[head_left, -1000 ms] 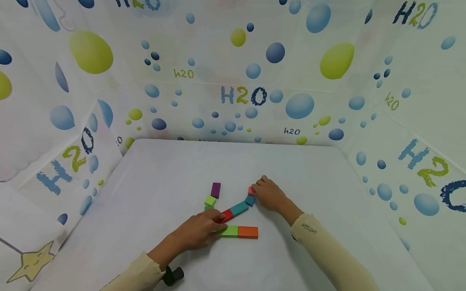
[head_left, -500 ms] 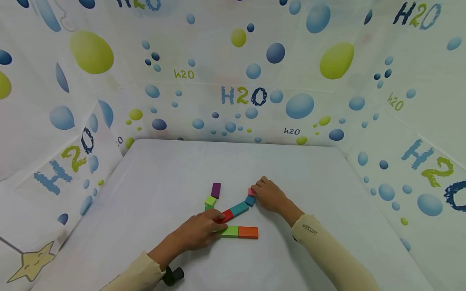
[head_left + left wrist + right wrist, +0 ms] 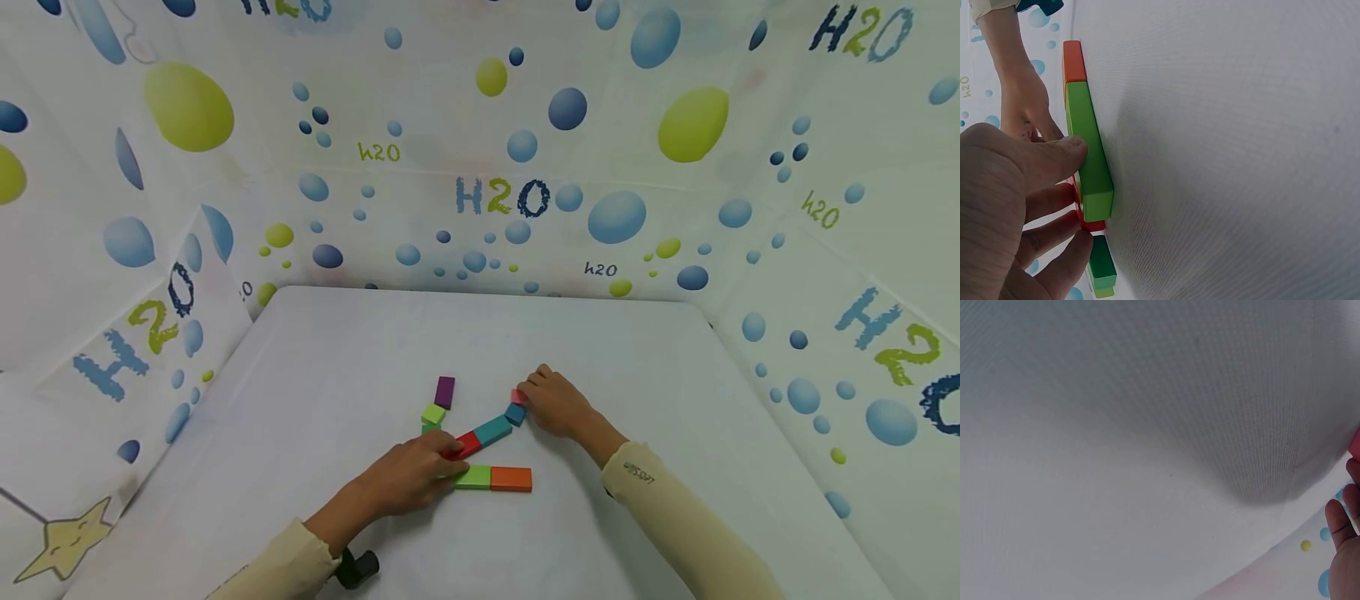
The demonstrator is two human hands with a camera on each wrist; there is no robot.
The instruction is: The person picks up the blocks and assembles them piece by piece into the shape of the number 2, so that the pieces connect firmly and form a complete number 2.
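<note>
Coloured blocks form a winding row on the white table. My left hand (image 3: 416, 475) rests at its bend. In the left wrist view its thumb lies on the light green block (image 3: 1090, 156), and its fingertips touch the red block (image 3: 1094, 225) behind. The orange block (image 3: 511, 479) adjoins the green one; the teal block (image 3: 493, 430) continues from the red. My right hand (image 3: 555, 400) pinches a pink block (image 3: 517, 396) at the far right end, partly hidden by the fingers. A blue block (image 3: 514, 414) sits between the pink and teal ones.
Beyond the left fingers, a dark green block (image 3: 431, 430), a lime block (image 3: 433, 414) and a purple block (image 3: 445, 392) continue the row. The white table (image 3: 615, 358) spreads around them. A printed cloth backdrop (image 3: 420, 83) stands behind and at both sides.
</note>
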